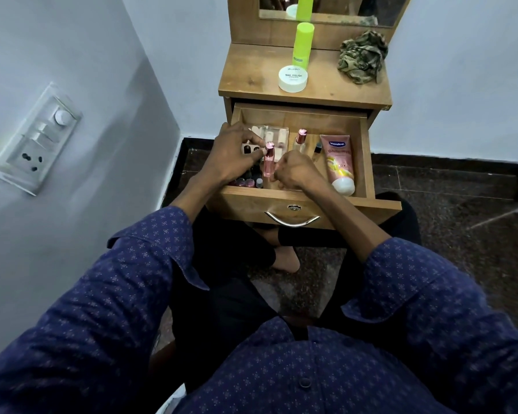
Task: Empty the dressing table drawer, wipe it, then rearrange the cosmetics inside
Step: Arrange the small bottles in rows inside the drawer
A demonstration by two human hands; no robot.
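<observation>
Wooden drawer (362,150) rim close around both hands (237,153) (little slack).

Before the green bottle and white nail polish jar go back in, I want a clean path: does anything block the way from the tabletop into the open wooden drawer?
Nothing visible between them. Inside the open wooden drawer, both hands, left hand and right hand, hover over the middle.
</observation>
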